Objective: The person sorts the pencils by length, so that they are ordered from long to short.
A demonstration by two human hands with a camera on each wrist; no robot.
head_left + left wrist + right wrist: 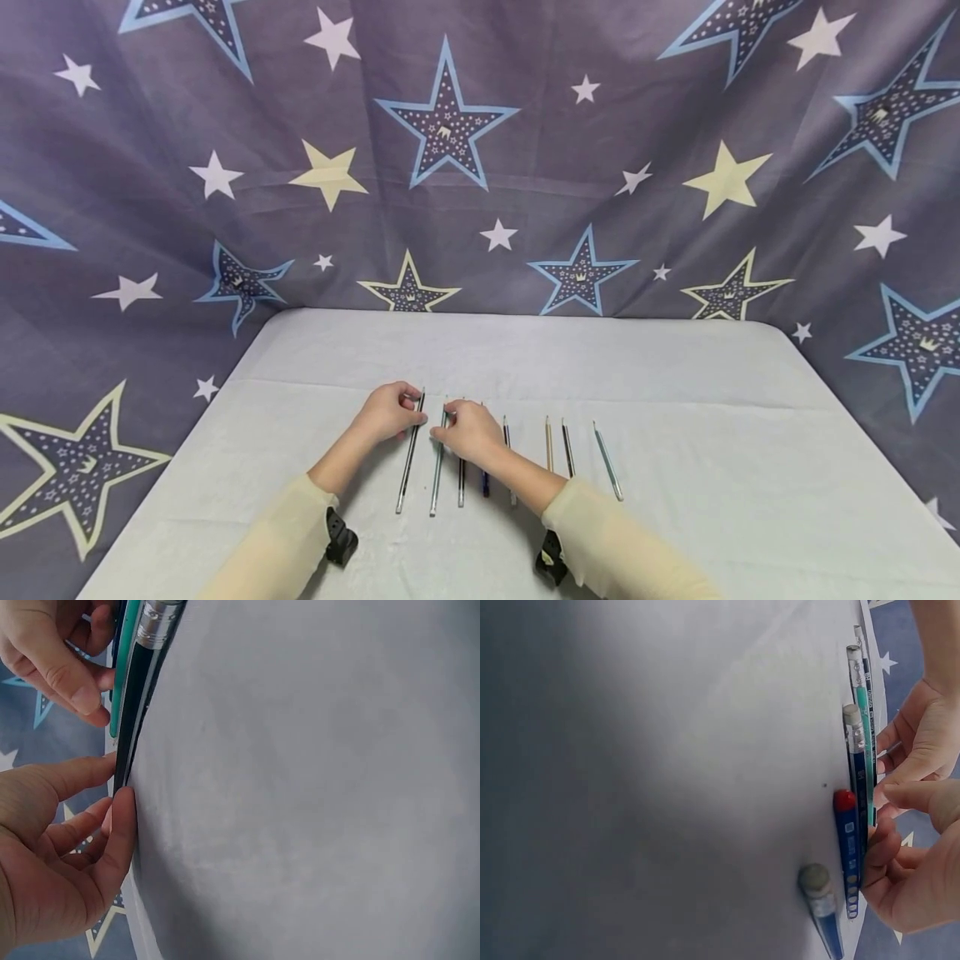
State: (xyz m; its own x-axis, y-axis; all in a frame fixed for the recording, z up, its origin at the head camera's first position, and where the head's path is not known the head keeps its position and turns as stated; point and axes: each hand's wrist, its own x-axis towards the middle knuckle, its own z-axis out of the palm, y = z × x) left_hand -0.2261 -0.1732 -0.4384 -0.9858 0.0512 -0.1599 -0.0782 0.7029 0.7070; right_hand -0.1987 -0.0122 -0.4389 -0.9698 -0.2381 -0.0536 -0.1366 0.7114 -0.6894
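Observation:
In the head view, my left hand (390, 412) pinches the upper part of a black pencil (408, 467), leftmost in a row on the white table. Beside it, the thumb and fingers of my right hand (471, 429) pinch a green pencil (437, 479) near its upper end. The left wrist view shows the black pencil (137, 690) between thumb and fingers, its metal eraser band toward the camera. To the right of the green one lie a dark pencil (461, 483) and a blue pencil (847, 832) with a red end, both partly covered by the right hand.
Another pencil (506, 429) lies partly under the right forearm. Further right are a tan pencil (549, 442), a black pencil (567, 446) and a teal pencil (607, 462), spaced apart. A star-patterned curtain (525, 192) hangs behind the white table (675, 358).

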